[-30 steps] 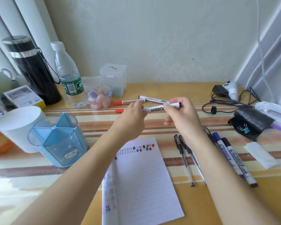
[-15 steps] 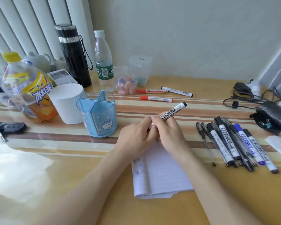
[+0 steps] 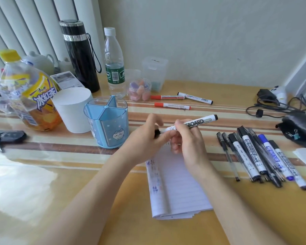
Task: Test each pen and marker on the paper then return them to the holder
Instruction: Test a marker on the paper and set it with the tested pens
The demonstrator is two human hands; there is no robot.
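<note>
White-barrelled plastic whiteboard marker (image 3: pixel 196 122) tilted between converging forearms: right hand (image 3: pixel 187 140) curled round mid-barrel, left hand (image 3: pixel 147 138) pinching lower black cap (image 3: pixel 156 133), above white lined paper (image 3: pixel 177 188).

The left hand (image 3: pixel 146 137) pinches the marker (image 3: pixel 197 121) at its low end; the right hand (image 3: pixel 190 144) curls round the barrel just beside, both wrists angled inward.

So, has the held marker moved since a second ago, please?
Yes. The marker, earlier level with the red markers, has drawn back from them, to above the paper's top edge.
</note>
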